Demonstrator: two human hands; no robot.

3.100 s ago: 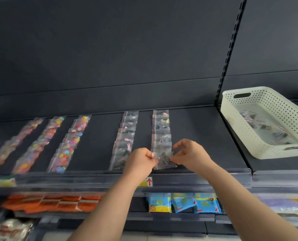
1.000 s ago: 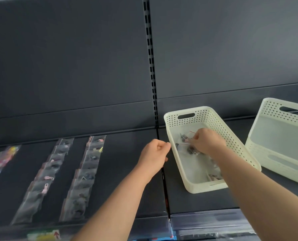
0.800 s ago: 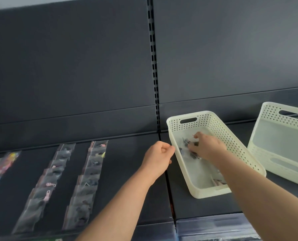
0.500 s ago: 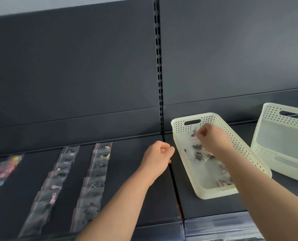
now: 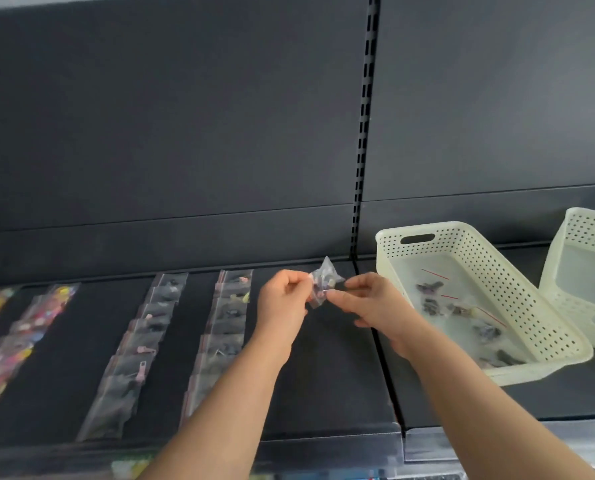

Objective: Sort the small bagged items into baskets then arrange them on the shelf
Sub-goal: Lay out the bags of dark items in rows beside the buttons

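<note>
Both my hands hold one small clear bag [image 5: 324, 282] of dark parts above the dark shelf [image 5: 330, 368]. My left hand [image 5: 282, 303] pinches its left edge and my right hand [image 5: 369, 303] pinches its right edge. To the right stands a cream perforated basket [image 5: 518, 296] with several more small bags [image 5: 462, 310] on its floor. On the shelf to the left lie two rows of clear bags with dark parts [image 5: 220, 337] [image 5: 140, 348], and further left rows of colourful bags [image 5: 15, 344].
A second cream basket [image 5: 580, 282] stands at the far right, touching the first. A slotted upright [image 5: 363, 133] splits the dark back panel. A bare strip of shelf lies under my hands, between the bag rows and the basket.
My right hand came out of the basket with a bag and moved left. My left hand, which hung curled and held nothing, now pinches the bag's other edge.
</note>
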